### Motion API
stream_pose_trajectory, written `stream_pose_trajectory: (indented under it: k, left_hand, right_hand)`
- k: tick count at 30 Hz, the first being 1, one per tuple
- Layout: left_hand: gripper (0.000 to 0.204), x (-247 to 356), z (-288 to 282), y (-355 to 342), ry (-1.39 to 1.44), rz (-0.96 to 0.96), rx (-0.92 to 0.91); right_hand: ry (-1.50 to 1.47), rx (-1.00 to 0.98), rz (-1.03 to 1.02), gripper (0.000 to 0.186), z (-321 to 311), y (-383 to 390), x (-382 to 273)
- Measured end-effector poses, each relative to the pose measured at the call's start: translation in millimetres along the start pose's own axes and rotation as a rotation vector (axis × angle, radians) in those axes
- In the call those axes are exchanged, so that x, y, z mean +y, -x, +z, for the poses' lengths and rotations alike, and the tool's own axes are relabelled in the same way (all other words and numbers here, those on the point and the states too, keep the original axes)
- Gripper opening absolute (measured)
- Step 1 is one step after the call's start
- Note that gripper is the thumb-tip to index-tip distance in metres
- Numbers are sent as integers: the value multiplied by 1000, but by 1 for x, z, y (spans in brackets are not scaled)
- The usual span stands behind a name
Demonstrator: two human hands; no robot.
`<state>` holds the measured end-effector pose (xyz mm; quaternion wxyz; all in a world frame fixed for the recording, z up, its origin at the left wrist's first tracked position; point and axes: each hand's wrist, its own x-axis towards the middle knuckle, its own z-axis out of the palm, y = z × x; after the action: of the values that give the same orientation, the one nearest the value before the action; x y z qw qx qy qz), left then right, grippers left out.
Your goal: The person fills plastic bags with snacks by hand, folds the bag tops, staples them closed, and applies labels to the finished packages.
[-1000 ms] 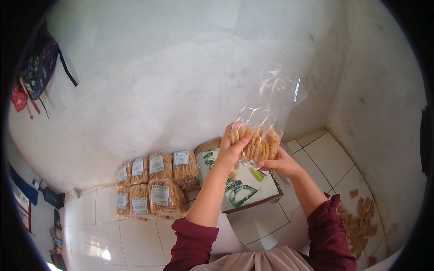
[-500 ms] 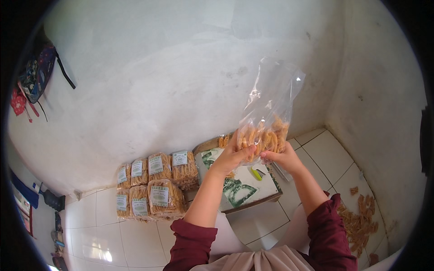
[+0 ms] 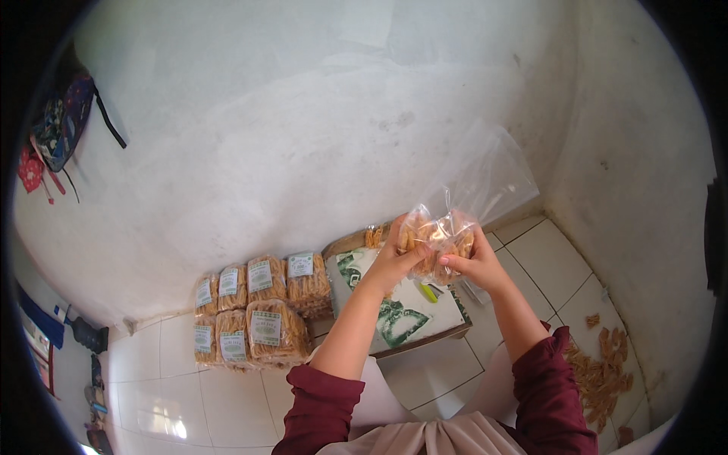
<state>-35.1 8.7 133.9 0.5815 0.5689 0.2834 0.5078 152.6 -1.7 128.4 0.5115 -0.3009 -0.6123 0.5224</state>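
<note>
The clear plastic bag [image 3: 455, 220] is held up in front of the white wall [image 3: 303, 136], above the far right part of the box top, with both hands closed around its lower half. It is thin, glossy film: the bottom bulges with golden-brown stick-shaped snacks, while the empty upper part fans out crumpled and translucent toward the far right. The left hand [image 3: 396, 262] grips the bag's left side, fingers curled and pressed together around the filled part, thumb at the front. The right hand [image 3: 474, 264] holds the right side, its thumb and fingers pinching the film just above the snacks. Both forearms are bare, with dark red sleeves [image 3: 322, 406] pushed up near the elbows.

Below the hands lies a flat cardboard box [image 3: 402, 318] with a white top printed in green leaf shapes; a small yellow-green object [image 3: 429, 292] rests on it. To its left, sealed snack packs [image 3: 254, 311] with pale rectangular labels are stacked in two rows on the glossy white tiled floor [image 3: 152, 371]. Loose brown snack pieces [image 3: 603, 368] lie scattered on the tiles at the near right, beside the rough plastered wall. Colourful bags [image 3: 57, 129] hang at the far left.
</note>
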Motion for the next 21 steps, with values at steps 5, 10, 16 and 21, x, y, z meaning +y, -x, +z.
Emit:
stream_pose_trajectory:
  k: [5, 10, 16, 21]
  left_hand:
    - [69, 1, -5, -3, 103, 120, -198]
    - [45, 16, -12, -3, -221, 71, -60]
    - [27, 14, -36, -4, -107, -41, 25]
    - [27, 19, -36, -3, -172, -52, -13]
  right_hand:
    - [33, 95, -174, 66, -2, 5, 21]
    - [-74, 138, -153, 63, 3, 5, 26]
    - [-160, 195, -237, 53, -41, -3, 7]
    - [347, 330, -429, 31, -48, 0, -52]
